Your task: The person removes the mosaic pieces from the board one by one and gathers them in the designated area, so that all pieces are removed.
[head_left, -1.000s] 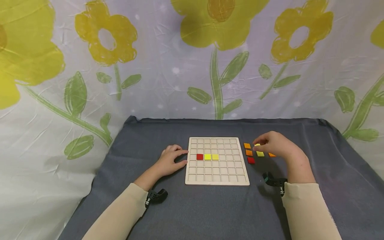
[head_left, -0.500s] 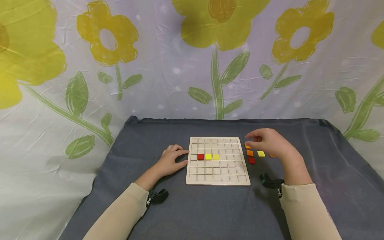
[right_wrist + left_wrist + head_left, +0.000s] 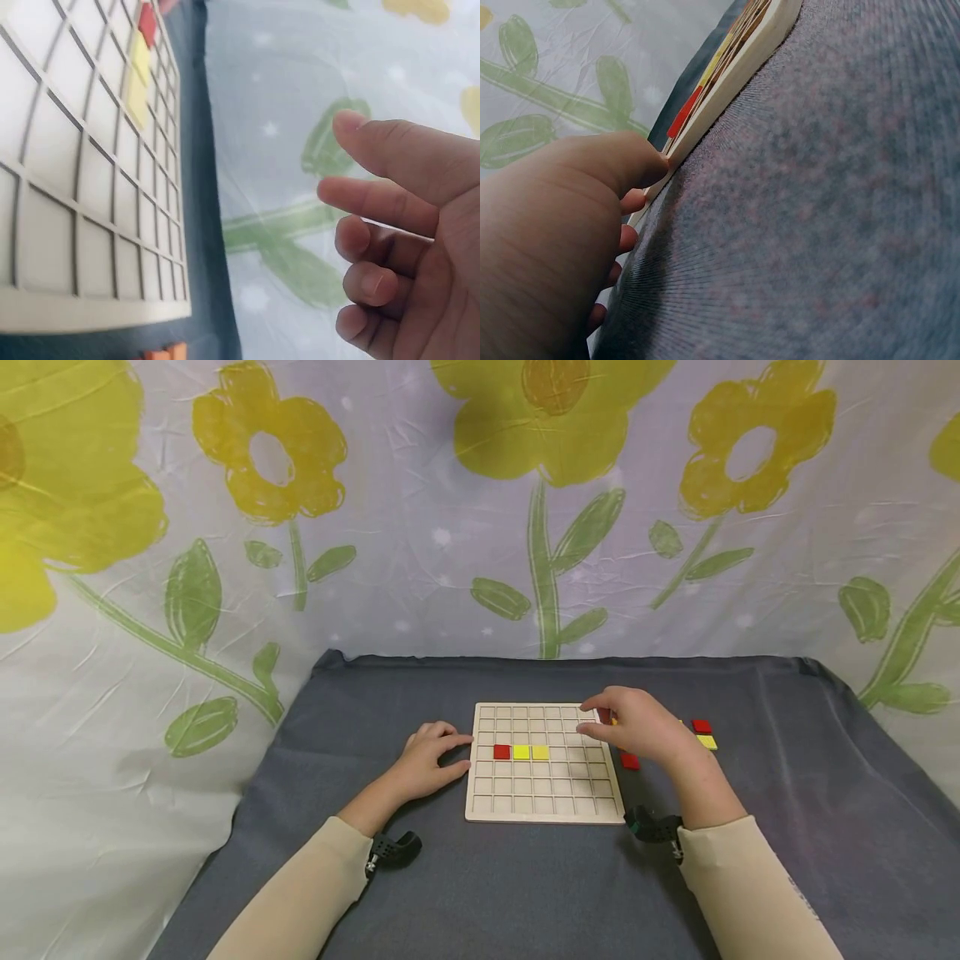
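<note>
The wooden grid board (image 3: 543,806) lies on the dark cloth, with a red square tile (image 3: 502,752) and two yellow square tiles (image 3: 521,752) side by side in one row. My left hand (image 3: 423,762) rests at the board's left edge; in the left wrist view its thumb (image 3: 641,163) touches the rim. My right hand (image 3: 633,722) hovers over the board's upper right corner. In the right wrist view its thumb and index finger stand apart with nothing between them, and the other fingers are loosely bent.
Right of the board lie loose tiles: a red tile (image 3: 630,762), another red tile (image 3: 701,726) and a yellow tile (image 3: 707,742). Orange tiles (image 3: 176,351) peek in at the bottom of the right wrist view. My right hand hides part of this group.
My right hand has moved left from the loose tiles to above the board's right edge, uncovering a red and a yellow tile at the far right. The left hand keeps its place.
</note>
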{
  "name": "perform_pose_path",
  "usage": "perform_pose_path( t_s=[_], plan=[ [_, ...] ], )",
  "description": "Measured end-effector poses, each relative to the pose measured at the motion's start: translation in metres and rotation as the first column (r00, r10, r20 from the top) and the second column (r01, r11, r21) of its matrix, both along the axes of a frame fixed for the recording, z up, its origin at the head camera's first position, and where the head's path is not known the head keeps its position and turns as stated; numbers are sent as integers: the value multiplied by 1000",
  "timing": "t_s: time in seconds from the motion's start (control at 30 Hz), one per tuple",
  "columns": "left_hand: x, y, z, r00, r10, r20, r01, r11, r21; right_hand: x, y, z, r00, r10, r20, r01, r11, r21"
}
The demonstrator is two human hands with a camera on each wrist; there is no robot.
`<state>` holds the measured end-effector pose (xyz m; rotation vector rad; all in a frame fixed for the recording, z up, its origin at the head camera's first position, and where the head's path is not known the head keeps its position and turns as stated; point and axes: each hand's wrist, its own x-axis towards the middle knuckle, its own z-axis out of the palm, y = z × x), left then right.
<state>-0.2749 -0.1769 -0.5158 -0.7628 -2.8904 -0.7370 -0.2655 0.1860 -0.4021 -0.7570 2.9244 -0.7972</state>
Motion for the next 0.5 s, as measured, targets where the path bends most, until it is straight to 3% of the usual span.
perform_pose_path(
  t_s=[0.5],
  plan=[
    [0, 0, 2, 1000, -7, -1, 7, 1000, 0, 3, -32, -21, 994, 84, -67, -77, 993, 93]
  ],
)
